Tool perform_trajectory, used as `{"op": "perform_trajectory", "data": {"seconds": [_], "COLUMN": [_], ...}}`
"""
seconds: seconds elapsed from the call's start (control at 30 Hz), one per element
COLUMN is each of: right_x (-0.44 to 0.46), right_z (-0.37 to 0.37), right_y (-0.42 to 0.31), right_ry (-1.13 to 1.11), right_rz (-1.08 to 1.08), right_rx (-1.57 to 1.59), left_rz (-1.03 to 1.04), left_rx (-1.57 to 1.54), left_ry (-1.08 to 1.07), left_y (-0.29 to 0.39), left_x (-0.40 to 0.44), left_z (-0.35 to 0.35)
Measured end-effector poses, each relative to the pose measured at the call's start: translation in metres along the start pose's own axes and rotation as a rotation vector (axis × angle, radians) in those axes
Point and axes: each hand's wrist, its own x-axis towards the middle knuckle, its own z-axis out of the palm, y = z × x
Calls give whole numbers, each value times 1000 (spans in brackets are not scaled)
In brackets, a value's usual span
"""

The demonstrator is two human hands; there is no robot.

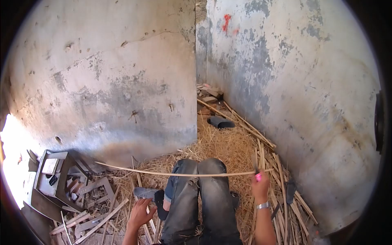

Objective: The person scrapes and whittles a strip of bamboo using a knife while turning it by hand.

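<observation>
Left hand (pixel 141 213) loosely open, empty; right hand (pixel 261 185) closed on pink object (pixel 258 177), largely hidden, thin strip (pixel 179 174) at fingertips.

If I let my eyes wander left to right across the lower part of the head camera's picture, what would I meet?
Dark wooden furniture piece → person's left hand → worn jeans → person's right hand → grey slipper beyond that hand, by the wall.

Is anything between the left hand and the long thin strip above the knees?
Nothing visible blocks the left hand from the strip. A gray slipper shows between them in this view, but it seems to lie lower, near the floor, so probably out of the way.
</observation>
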Motion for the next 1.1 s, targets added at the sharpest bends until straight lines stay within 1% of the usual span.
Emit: {"op": "perform_trajectory", "data": {"seconds": [0.03, 0.07, 0.1, 0.13, 0.17, 0.2, 0.23, 0.27, 0.3, 0.33, 0.37, 0.4, 0.43, 0.47, 0.5, 0.53, 0.6, 0.63, 0.7, 0.73, 0.77, 0.83, 0.87, 0.9, 0.97, 1.0, 1.03, 1.1], "right_x": [11, 21, 28, 34, 39, 47, 56, 63, 72, 77, 80, 83, 86, 91, 98, 103, 109, 108, 105, 98, 90, 73, 64, 53, 28, 16, 8, -9], "right_z": [-9, -14, -19, -21, -23, -29, -32, -23, -7, 3, 5, 7, 8, 15, 22, 32, 53, 61, 75, 83, 86, 93, 101, 102, 101, 111, 110, 106], "right_y": [-2, 2, 6, 4, 0, -11, -19, -14, -4, 0, -12, -32, -44, -35, -31, -30, -27, -30, -35, -47, -50, -55, -60, -61, -62, -52, -55, -62], "right_ry": [74, 77, 88, 95, 92, 22, -44, -46, 5, 51, 44, 56, 71, 77, 76, 99, 160, 124, 180, 232, 221, 55, 24, 10, -317, -360, -359, -585], "right_rz": [-12, 1, -129, -258, -238, -292, -356, -353, -308, -256, -255, -199, -142, -94, -91, -122, -196, -124, -233, -209, -196, -83, -107, -100, 136, 140, 152, 166], "right_rx": [81, 77, -28, -133, -136, -21, 94, 89, 317, 544, 538, 506, 473, 406, 397, 421, 451, 506, 352, 403, 406, 367, 453, 457, 582, 643, 646, 654], "left_rz": [29, 61, 65, 90, 115, 189, 192, 222, 249, 242, 183, 128, 23, 34, 43, 41, -91, -102, -159, -159, -172, -294, -264, -279, -430, -371, -374, -173], "left_rx": [-128, -257, -257, -342, -425, -474, -475, -411, -347, -353, -216, -81, -116, -182, -247, -251, -694, -693, -627, -630, -624, -688, -641, -637, -757, -744, -737, -706], "left_ry": [14, 23, 6, 65, 121, 247, 242, 398, 557, 555, 475, 394, 119, 17, -87, -96, -702, -709, -592, -490, -499, -397, -389, -392, -389, -394, -404, -247], "left_y": [-3, -5, -3, 2, 6, 12, 22, 36, 45, 51, 56, 60, 44, 23, 9, 9, 7, 15, 31, 32, 34, 55, 65, 74, 82, 79, 83, 94], "left_x": [-3, -5, -9, -14, -17, -15, -5, 9, 25, 41, 58, 66, 64, 58, 54, 54, 48, 48, 39, 33, 28, 30, 34, 37, 46, 49, 51, 57], "left_z": [-4, -7, -10, -15, -17, -17, -20, -28, -35, -43, -51, -53, -43, -17, 5, 11, 20, 16, 6, 7, 6, -5, -9, -8, -5, -1, 0, 1]}}
